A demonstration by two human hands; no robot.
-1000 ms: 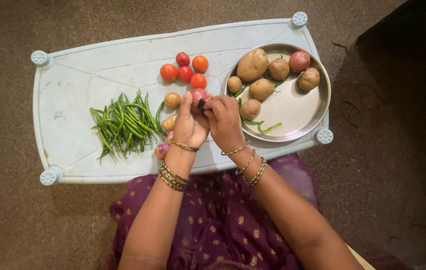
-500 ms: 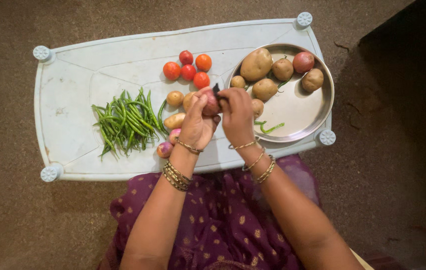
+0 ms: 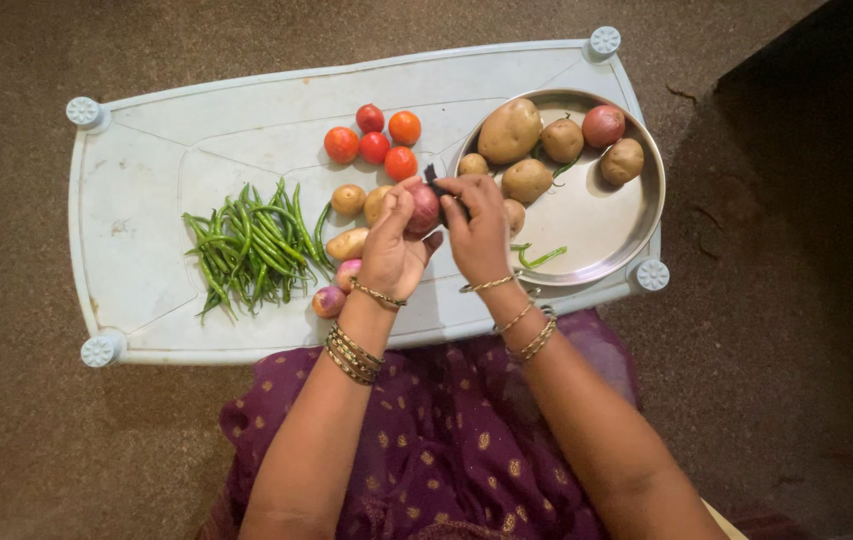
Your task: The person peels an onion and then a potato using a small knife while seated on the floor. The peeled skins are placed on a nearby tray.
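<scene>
My left hand [image 3: 391,250] grips a small reddish onion [image 3: 425,209] above the pale blue plastic table [image 3: 147,170]. My right hand [image 3: 477,225] holds a small dark knife [image 3: 434,178] against the onion's top; most of the blade is hidden by my fingers. Both hands hover between the loose potatoes and the steel plate [image 3: 597,225].
Green chillies [image 3: 247,245] lie in a pile at the left. Several tomatoes [image 3: 377,140] sit at the back. Small potatoes [image 3: 352,200] and onions [image 3: 332,298] lie near my left wrist. The plate holds several potatoes [image 3: 510,130], an onion [image 3: 603,125] and a few chillies.
My hands and the onion shifted slightly right and away from me; the knife now sits at the onion's top instead of its side.
</scene>
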